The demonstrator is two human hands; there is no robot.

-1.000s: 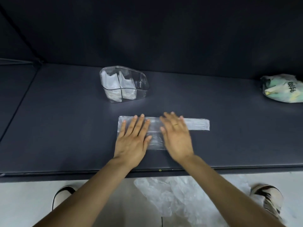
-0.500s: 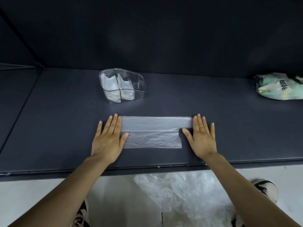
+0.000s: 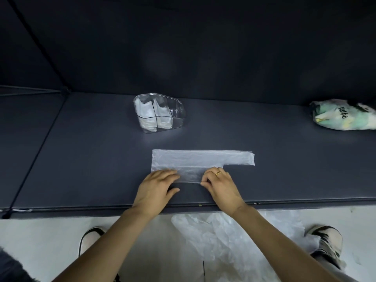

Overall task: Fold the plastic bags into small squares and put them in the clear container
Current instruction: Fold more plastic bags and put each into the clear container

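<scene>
On the worktop (image 3: 81, 159), the left hand (image 3: 155, 190) and right hand (image 3: 221, 185) both pinch the near edge of the flattened plastic bag (image 3: 199, 159). The clear container (image 3: 159, 112) sits at 11 o'clock from the bag.

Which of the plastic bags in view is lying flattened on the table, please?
The plastic bag under both hands; the others stand folded in the clear container.

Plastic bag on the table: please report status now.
Left hand and right hand both pinch near edge of plastic bag. Bag flat, half-folded strip. Clear container behind, nothing between.
</scene>
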